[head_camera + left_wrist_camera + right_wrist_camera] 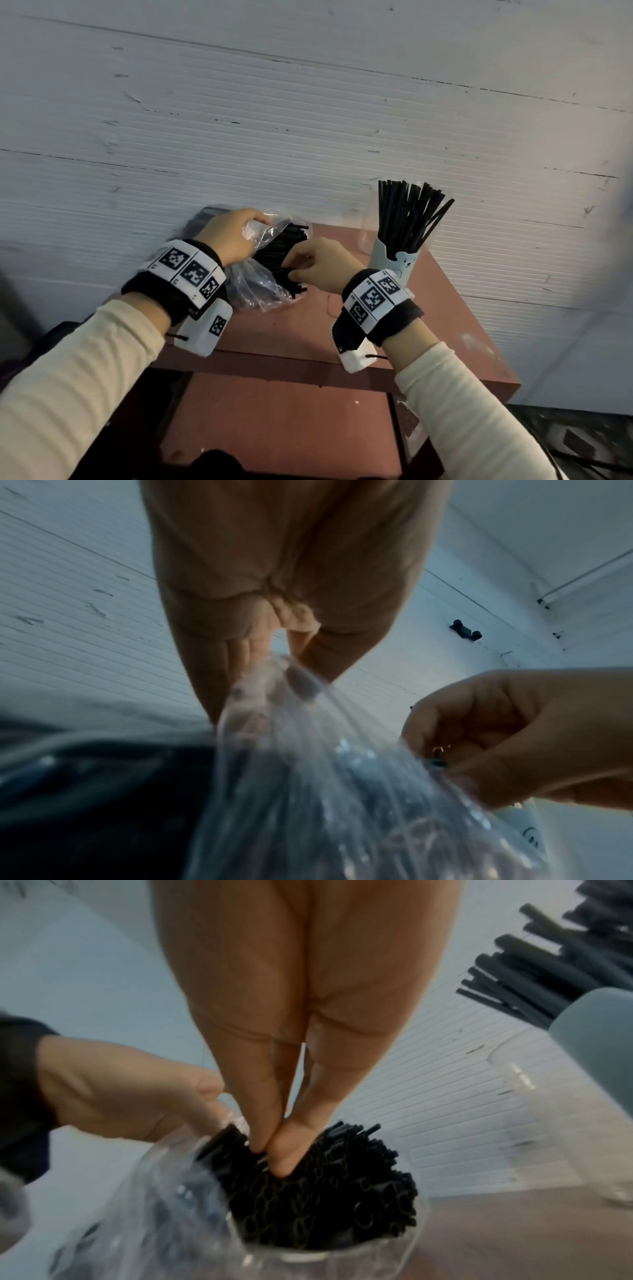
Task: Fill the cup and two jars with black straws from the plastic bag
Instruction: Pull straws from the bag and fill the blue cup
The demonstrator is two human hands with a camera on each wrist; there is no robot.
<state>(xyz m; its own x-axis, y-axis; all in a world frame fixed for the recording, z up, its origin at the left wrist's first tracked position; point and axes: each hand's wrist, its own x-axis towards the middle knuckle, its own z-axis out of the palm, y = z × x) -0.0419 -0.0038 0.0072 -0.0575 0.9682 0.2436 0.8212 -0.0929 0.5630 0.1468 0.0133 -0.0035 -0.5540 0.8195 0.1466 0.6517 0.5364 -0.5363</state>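
A clear plastic bag point(253, 287) of black straws point(277, 253) lies on the red-brown table point(291, 329). My left hand point(257, 222) pinches the bag's upper edge point(274, 666) and lifts it. My right hand point(291, 270) reaches into the bag's mouth, its fingertips pinching straw ends point(274, 1156) in the bundle point(325, 1191). To the right stands a pale blue bear cup point(397, 270), holding many upright black straws point(407, 212). Behind the cup is a clear jar point(365, 233) that looks empty.
A dark, clear-walled container point(202, 219) sits behind my left hand against the white ribbed wall; its contents are unclear. The table's front edge is near my wrists and its right edge lies just past the cup.
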